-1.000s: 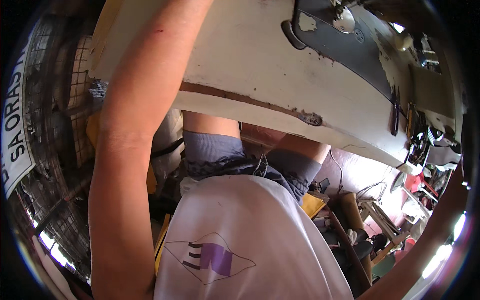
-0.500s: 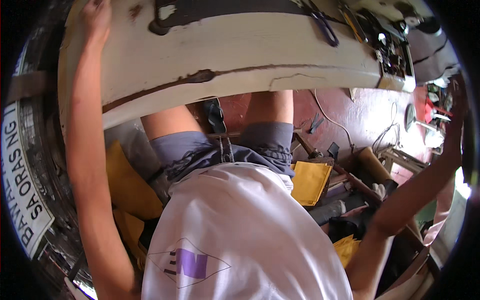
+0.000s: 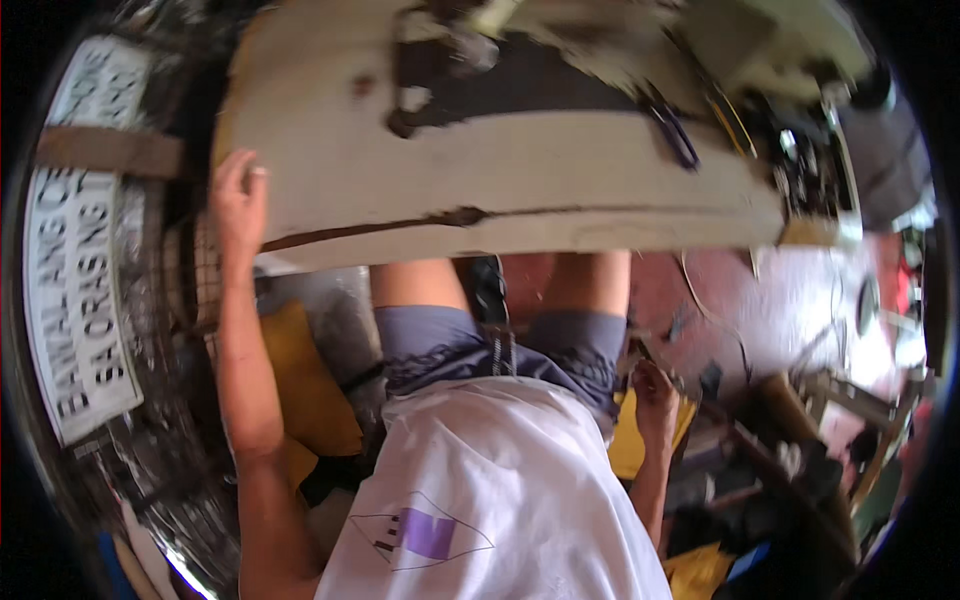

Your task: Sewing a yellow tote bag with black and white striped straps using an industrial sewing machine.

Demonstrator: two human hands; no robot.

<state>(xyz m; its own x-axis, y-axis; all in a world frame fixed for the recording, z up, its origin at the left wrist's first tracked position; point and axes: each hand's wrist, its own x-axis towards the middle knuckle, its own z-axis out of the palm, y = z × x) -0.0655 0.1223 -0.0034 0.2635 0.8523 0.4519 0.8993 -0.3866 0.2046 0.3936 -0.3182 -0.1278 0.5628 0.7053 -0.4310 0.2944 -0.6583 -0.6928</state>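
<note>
My left hand [image 3: 242,205] is at the left edge of the worktable [image 3: 330,170], its fingers slightly bent and apart, with nothing visible in it. Low beside my right thigh hangs my right hand [image 3: 655,395], in front of a yellow sheet-like piece [image 3: 628,440]. Its fingers look curled but are too dark and blurred to show whether they hold anything. On the table lie scissors with dark purple handles [image 3: 680,140] and a yellow-and-black cutter-like tool [image 3: 735,125], both out of reach of my hands. A dark, ragged-edged patch [image 3: 540,80] covers part of the tabletop.
A box of metal tools [image 3: 815,165] stands at the table's right end. More yellow material [image 3: 305,370] hangs beside my left leg. Wooden pieces and dark rolls clutter the floor at right, where a cord [image 3: 710,315] lies. A white lettered sign [image 3: 85,290] is at far left.
My right arm has swung in from the far right to beside my thigh. My left hand has come back nearer along the table's left edge. The whole view has shifted.
</note>
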